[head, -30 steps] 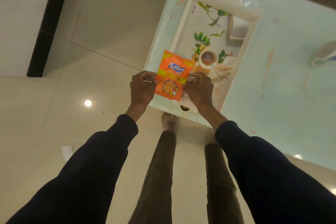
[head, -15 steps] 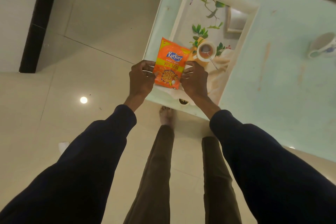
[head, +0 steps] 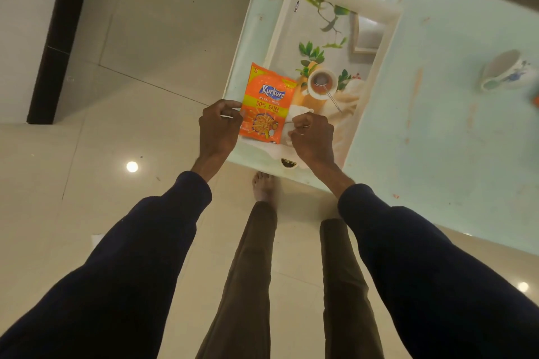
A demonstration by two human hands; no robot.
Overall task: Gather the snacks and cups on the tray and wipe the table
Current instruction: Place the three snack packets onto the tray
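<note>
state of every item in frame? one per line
Kurkure packet: sealed as far as visible, over the tray's near left corner, held at both side edges.
left hand: pinching the packet's left edge.
right hand: pinching the packet's right edge.
tray: flat on the table, nothing resting on it that I can tell.
cup: on its side on the table, off the tray.
glass table: smeared with orange stains, unwiped.
</note>
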